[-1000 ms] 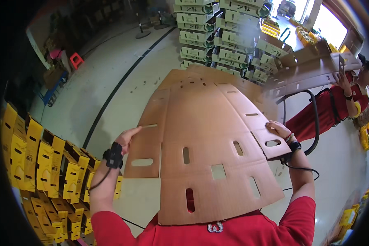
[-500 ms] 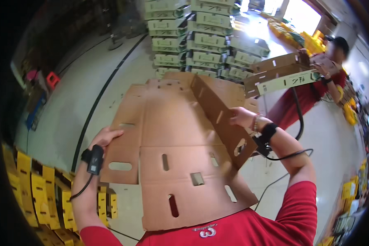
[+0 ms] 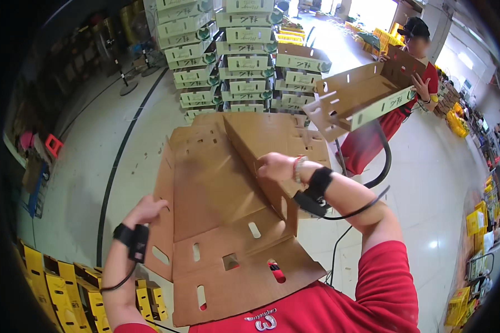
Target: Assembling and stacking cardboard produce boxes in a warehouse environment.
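Note:
A flat-cut brown cardboard box blank [image 3: 216,200] with slots and oval hand holes lies in front of me, its near end against my red shirt. My left hand [image 3: 145,211] is closed on the left side flap [image 3: 162,222], which is tilted up. Closed over the top edge of the raised right side flap [image 3: 255,161] is my right hand [image 3: 275,166]; some of its fingers are hidden behind the board. The near end panel [image 3: 244,272] slopes toward me, creased along its fold. More brown cardboard [image 3: 294,130] shows under and beyond the blank.
Tall stacks of pale green boxes [image 3: 247,61] stand ahead. At right, a person in red [image 3: 394,127] holds an open box [image 3: 366,94]. Yellow boxes [image 3: 55,283] line the lower left; a red stool [image 3: 54,145] stands farther left. Cables trail from my wrist bands.
The left flap has been folded upward, and my right hand has moved left with the right flap. My view has shifted, and the other person's box is turned and tilted more toward me.

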Motion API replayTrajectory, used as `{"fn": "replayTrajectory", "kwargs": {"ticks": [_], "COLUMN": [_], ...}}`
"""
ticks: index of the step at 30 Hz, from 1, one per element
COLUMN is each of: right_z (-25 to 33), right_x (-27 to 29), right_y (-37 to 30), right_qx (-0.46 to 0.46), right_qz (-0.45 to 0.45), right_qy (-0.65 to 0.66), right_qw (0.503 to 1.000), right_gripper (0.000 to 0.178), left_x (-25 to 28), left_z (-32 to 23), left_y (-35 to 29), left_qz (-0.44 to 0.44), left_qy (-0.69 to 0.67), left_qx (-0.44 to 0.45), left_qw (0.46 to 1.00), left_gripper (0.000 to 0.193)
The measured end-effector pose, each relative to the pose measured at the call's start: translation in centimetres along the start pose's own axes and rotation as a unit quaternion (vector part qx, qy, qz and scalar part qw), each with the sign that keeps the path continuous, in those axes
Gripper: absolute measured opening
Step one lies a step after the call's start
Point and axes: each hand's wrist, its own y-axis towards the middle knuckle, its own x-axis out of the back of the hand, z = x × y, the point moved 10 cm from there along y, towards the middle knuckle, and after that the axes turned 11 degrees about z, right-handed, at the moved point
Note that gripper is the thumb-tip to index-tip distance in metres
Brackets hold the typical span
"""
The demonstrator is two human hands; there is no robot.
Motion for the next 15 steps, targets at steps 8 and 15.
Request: {"fn": "replayTrajectory", "kwargs": {"ticks": [8,15], "right_z": [-11.6,-11.0], "right_x": [0.9,-1.0], "right_y": [-5.2,-9.1], "right_qx": [0.184,0.208], "right_qz": [-0.120,-0.144], "right_qy": [0.384,0.171], "right_qw": [0.897,0.952], "right_gripper": [0.047,0.053], "left_x": [1.6,-4.2], "left_z": [8.1,10.2], "left_y": [-11.7,-13.9], "left_qz": [-0.143,-0.105], "left_qy": [-0.359,-0.243], "left_qx": [-0.224,-0.159], "left_qw": [0.895,0.951], "left_gripper": [0.044,0.052]}}
